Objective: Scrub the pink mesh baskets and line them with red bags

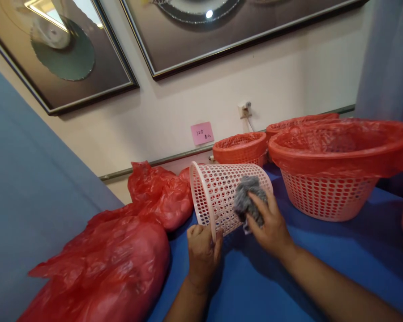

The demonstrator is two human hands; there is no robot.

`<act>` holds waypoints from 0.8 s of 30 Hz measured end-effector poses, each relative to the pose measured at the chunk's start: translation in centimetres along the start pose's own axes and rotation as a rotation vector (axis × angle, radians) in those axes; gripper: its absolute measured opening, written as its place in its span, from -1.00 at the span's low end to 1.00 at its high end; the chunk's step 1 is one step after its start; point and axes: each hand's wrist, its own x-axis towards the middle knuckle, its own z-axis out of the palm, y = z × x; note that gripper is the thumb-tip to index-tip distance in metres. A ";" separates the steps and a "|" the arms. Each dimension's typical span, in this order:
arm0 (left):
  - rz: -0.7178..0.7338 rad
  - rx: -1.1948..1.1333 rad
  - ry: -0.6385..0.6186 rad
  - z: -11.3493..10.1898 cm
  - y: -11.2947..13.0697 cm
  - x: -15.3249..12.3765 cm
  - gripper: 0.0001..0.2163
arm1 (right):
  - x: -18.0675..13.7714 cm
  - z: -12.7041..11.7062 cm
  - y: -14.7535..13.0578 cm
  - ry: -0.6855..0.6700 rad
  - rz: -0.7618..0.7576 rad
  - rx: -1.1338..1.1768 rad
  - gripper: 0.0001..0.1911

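Note:
A small pink mesh basket (218,188) lies on its side on the blue table (322,264), its open mouth turned to the left. My left hand (203,252) is closed on the lower part of the basket's rim. My right hand (270,221) presses a grey fuzzy cloth (248,197) against the basket's outer wall, with fingers curled over the cloth.
Crumpled red plastic bags (121,255) are heaped on the left of the table. Three more baskets lined with red bags (336,152) stand at the back right. A pink note (202,133) is stuck on the wall, below framed pictures (63,53).

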 end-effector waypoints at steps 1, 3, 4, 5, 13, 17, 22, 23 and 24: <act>0.004 -0.004 -0.001 0.1 -0.1 -0.1 -0.74 | -0.6 -0.2 -1.5 -0.066 -0.118 0.042 -0.41; 0.015 -0.010 -0.002 0.2 -0.2 -0.3 -0.70 | -1.6 -0.7 -4.0 -0.187 -0.318 0.140 -0.36; 0.017 -0.013 -0.003 0.2 -0.3 -0.4 -0.68 | -1.9 -0.8 -4.7 -0.222 -0.379 0.183 -0.35; 0.015 -0.016 -0.005 0.2 -0.3 -0.4 -0.66 | -2.1 -0.8 -5.0 -0.234 -0.403 0.207 -0.35; -0.081 -0.036 -0.014 0.2 -0.9 -0.2 -0.71 | 1.6 0.7 4.4 0.150 0.361 -0.085 -0.44; -0.096 -0.061 -0.006 0.4 -1.5 -0.2 -0.72 | 1.6 1.0 4.8 0.164 0.423 -0.083 -0.38; -0.180 -0.067 0.023 -0.1 -2.3 -0.2 -0.70 | -0.6 0.7 -0.6 -0.136 -0.033 0.036 -0.39; -0.201 -0.065 0.034 -0.3 -2.5 -0.2 -0.72 | -0.9 0.6 -1.6 -0.208 -0.124 0.070 -0.37; -0.220 -0.063 0.048 -0.5 -2.7 -0.2 -0.73 | -1.2 0.4 -2.5 -0.274 -0.202 0.105 -0.35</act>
